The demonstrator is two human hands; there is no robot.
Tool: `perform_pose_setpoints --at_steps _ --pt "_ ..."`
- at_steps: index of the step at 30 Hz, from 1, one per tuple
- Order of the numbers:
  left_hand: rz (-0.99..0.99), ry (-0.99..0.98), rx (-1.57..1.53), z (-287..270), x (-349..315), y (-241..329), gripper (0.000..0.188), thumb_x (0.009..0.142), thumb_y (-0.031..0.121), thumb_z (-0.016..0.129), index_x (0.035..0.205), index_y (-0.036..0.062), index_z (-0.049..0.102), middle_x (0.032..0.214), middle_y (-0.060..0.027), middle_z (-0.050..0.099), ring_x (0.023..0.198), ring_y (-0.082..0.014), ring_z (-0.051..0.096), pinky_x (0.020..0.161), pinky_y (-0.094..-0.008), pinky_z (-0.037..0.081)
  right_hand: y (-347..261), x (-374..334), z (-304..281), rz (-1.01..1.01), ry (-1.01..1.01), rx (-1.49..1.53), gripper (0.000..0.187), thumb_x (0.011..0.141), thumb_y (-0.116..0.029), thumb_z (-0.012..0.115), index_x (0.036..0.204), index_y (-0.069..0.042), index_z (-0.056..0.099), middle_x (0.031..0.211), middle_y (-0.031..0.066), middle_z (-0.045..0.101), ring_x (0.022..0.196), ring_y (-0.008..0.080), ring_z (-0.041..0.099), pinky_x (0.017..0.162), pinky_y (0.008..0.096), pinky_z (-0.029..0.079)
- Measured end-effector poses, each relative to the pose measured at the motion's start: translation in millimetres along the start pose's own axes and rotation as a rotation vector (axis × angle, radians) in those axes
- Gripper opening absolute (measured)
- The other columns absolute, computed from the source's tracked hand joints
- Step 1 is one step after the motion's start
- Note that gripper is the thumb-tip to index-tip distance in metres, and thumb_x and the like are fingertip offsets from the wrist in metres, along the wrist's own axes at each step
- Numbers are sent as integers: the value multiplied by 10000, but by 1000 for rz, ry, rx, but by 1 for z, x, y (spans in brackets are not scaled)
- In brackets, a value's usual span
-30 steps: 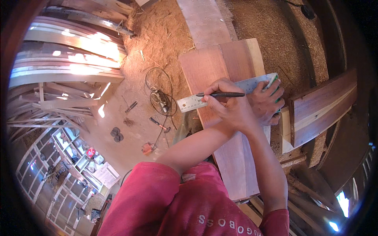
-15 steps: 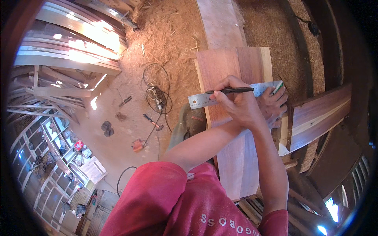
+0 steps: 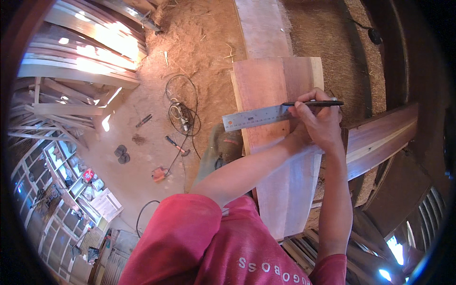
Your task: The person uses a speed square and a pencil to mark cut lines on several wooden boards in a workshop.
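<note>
Rightward along the ruler (image 3: 256, 117) the right hand (image 3: 319, 119) has shifted since the earlier frame, taking the pen (image 3: 327, 103) with it and baring more metal on its left. That grip is pinched, thumb and fingers closed about the pen, which lies nearly level, its left end close to the ruler's upper edge; whether it touches wood cannot be told. Under the right wrist passes the left forearm, crossing from the lower left; the left hand (image 3: 299, 134) is mostly hidden behind the right, so how its fingers are set cannot be told. Both hands thus gather over the right side of the board (image 3: 266, 85), the right one uppermost and nearer the pen's line. From them the ruler runs out leftward, its long axis across the board and dipping slightly toward its left end, which juts past the board's left edge; its right end is covered. Lengthwise the board points away from the body, so ruler and board cross at nearly a right angle. Beyond its far end extends a plank (image 3: 263, 28), and right of the hands lies a striped board (image 3: 380, 145). Farther left, on the floor, are a cable (image 3: 184, 124) and a hammer (image 3: 178, 146).
</note>
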State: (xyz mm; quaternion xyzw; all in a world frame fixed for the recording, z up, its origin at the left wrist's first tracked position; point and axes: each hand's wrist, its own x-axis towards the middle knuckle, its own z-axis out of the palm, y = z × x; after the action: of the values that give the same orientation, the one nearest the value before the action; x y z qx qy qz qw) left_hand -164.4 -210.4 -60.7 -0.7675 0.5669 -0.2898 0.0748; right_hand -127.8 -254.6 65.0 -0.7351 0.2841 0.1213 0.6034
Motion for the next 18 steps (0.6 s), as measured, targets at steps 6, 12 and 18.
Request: perform_pose_setpoints --at_steps 6,12,18 --pt "-133 -110 -705 -15 5 -10 544 819 505 665 1252 177 651 1397 -108 562 1396 -301 438 1135 -582 305 -15 3 -45 -14 165 -382 91 874 -92 701 911 -18 664 835 87 710 790 143 660 758 319 525" --pt "-108 -194 -998 -38 13 -46 536 820 579 654 1236 241 666 1366 -41 573 1403 -285 412 1162 -587 260 1 3 -79 -128 342 -527 104 845 -84 700 920 -14 689 826 126 701 776 196 665 751 340 523" --pt "-61 -83 -591 -16 6 -26 631 860 582 615 1359 197 588 1435 -69 534 1437 -308 377 1200 -559 240 -15 -1 -52 -102 364 -680 110 813 -76 712 902 -41 655 927 163 672 873 335 684 783 424 534"
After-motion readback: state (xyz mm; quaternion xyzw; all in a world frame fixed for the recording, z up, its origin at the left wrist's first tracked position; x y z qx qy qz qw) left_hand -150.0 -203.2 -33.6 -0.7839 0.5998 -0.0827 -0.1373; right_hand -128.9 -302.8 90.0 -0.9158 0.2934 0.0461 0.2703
